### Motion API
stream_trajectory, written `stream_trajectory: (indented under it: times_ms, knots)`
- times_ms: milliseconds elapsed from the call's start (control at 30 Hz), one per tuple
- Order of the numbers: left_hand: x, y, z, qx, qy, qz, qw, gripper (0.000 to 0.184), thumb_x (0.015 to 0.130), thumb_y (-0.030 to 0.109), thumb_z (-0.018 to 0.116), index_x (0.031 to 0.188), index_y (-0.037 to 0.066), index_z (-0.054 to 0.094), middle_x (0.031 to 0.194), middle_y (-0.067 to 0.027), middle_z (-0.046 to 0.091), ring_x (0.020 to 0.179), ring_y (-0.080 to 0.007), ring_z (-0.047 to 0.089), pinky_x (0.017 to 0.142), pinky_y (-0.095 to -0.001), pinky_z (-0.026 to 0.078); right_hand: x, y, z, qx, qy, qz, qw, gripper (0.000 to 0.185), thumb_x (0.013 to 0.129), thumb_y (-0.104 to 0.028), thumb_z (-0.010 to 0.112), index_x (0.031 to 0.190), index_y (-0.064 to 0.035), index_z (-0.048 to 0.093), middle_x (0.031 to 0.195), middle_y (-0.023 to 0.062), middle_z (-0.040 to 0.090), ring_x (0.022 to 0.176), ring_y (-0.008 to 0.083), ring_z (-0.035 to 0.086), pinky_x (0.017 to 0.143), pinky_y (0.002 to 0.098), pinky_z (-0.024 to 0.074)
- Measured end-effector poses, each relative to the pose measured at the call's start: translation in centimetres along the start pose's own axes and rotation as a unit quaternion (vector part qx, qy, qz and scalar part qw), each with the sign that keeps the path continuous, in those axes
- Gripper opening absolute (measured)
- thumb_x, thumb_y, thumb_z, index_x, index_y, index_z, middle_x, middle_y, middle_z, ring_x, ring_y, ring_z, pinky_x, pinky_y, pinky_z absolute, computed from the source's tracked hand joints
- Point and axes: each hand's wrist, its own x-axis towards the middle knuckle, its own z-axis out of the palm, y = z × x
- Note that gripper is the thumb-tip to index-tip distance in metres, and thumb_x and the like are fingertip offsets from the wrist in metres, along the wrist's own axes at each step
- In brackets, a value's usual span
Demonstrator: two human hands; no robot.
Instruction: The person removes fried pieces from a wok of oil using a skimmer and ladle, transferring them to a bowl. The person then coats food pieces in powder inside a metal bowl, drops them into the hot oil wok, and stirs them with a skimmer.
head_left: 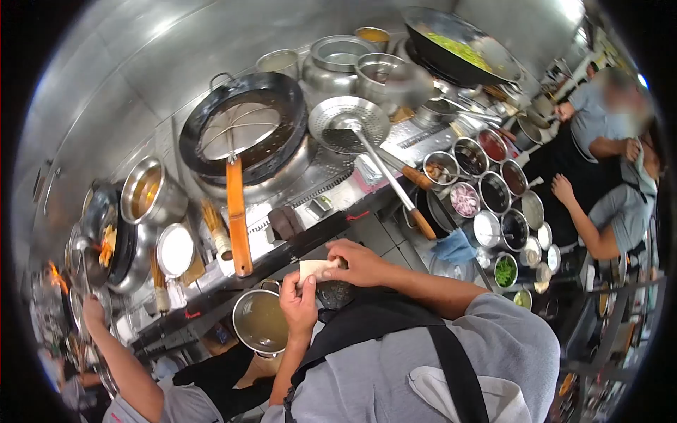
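In front of my chest, both hands are closed on a small pale cream piece (317, 270), perhaps folded cloth or paper; I cannot tell which. My left hand (300, 303) pinches its lower left side with the thumb on top. From the right, my right hand (358, 264) grips the other end, its fingers bent over it. A pot of cloudy yellowish liquid (261, 322) stands below and left of my left hand. Beyond my hands, a long wooden handle (238, 218) reaches from a wire strainer (236, 134) resting over a large black wok (295, 106).
A perforated skimmer (345, 116) lies right of the wok. Bowls of sauces, chopped red onion (465, 200) and chopped greens (505, 272) stand at right. Another wok (416, 32) holds green vegetables. Co-workers stand left (134, 374) and right (589, 134); a flame (58, 277) burns far left.
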Motion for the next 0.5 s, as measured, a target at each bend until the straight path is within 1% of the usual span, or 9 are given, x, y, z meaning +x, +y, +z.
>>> stream_trajectory:
  times_ms: [67,100,200,233,333,367,433,500]
  knots:
    - [0.1,1.3,-0.4,0.013,-0.055,0.005,0.998,0.012,0.088,0.007,0.065,0.096,0.0,0.061,0.081,-0.0049,0.062,0.076,-0.009,0.056,0.064,-0.0255,0.046,-1.3,-0.5,-0.4,-0.066,0.077,-0.085,0.991,0.053,0.08,-0.032,0.072,0.12,-0.0014,0.053,0.128,0.0217,0.053,0.112,0.0358,0.055,0.092,0.0417,0.0437]
    - [0.4,2.9,-0.3,0.056,-0.092,0.034,0.994,0.011,0.086,0.006,0.066,0.094,0.0,0.061,0.073,-0.006,0.061,0.068,-0.0111,0.057,0.061,-0.0273,0.046,-1.4,-1.2,-0.6,-0.07,0.109,-0.147,0.981,0.056,0.076,-0.026,0.075,0.123,-0.0049,0.053,0.12,0.0206,0.057,0.109,0.0377,0.055,0.093,0.0438,0.0437]
    - [1.0,1.9,-0.1,0.096,-0.189,0.115,0.97,0.01,0.084,0.004,0.066,0.091,0.0,0.061,0.074,-0.0094,0.061,0.065,-0.0153,0.057,0.06,-0.0281,0.045,-1.9,-1.2,-0.6,0.006,-0.047,-0.069,0.996,0.053,0.075,-0.025,0.074,0.121,-0.0068,0.055,0.116,0.0202,0.06,0.109,0.0375,0.055,0.092,0.0436,0.0438]
    - [1.1,2.3,0.2,0.086,-0.186,0.117,0.972,0.01,0.081,0.003,0.067,0.09,-0.001,0.062,0.074,-0.0117,0.06,0.063,-0.019,0.056,0.059,-0.0288,0.045,-2.2,-1.2,-0.7,0.026,-0.083,-0.019,0.996,0.043,0.075,-0.024,0.073,0.112,-0.0066,0.059,0.107,0.0183,0.062,0.104,0.0374,0.056,0.087,0.0443,0.0447]
    - [1.1,2.3,0.1,0.073,-0.192,0.058,0.977,0.012,0.081,0.003,0.067,0.091,-0.001,0.062,0.074,-0.011,0.06,0.063,-0.0178,0.056,0.059,-0.0284,0.045,-3.0,-0.5,-1.3,-0.018,-0.063,-0.014,0.998,0.036,0.076,-0.024,0.072,0.102,-0.0043,0.058,0.098,0.0161,0.063,0.097,0.0362,0.058,0.079,0.0442,0.0444]
    - [1.0,2.6,-0.1,0.074,-0.196,0.049,0.977,0.011,0.082,0.003,0.067,0.091,-0.002,0.062,0.075,-0.0102,0.061,0.064,-0.0148,0.056,0.059,-0.0274,0.045,-3.1,-0.2,-1.2,-0.006,-0.037,-0.049,0.998,0.034,0.076,-0.024,0.071,0.099,-0.004,0.058,0.094,0.0158,0.062,0.094,0.036,0.058,0.077,0.0442,0.0441]
    - [0.5,3.1,0.4,0.069,-0.199,0.03,0.977,0.01,0.083,0.004,0.067,0.091,-0.002,0.062,0.075,-0.0083,0.061,0.064,-0.0122,0.055,0.059,-0.0265,0.045,-3.5,0.0,-1.5,0.02,0.008,-0.121,0.992,0.031,0.075,-0.023,0.071,0.093,-0.0034,0.057,0.086,0.0153,0.061,0.088,0.0356,0.059,0.073,0.0442,0.0434]
    - [-0.1,3.7,1.1,0.062,-0.193,0.005,0.979,0.009,0.085,0.005,0.066,0.09,-0.002,0.063,0.074,-0.0065,0.062,0.064,-0.0101,0.055,0.059,-0.0256,0.045,-3.6,-0.7,-2.5,0.044,-0.083,-0.045,0.995,0.029,0.077,-0.022,0.072,0.094,-0.0035,0.057,0.086,0.0129,0.06,0.087,0.0299,0.058,0.074,0.0402,0.0444]
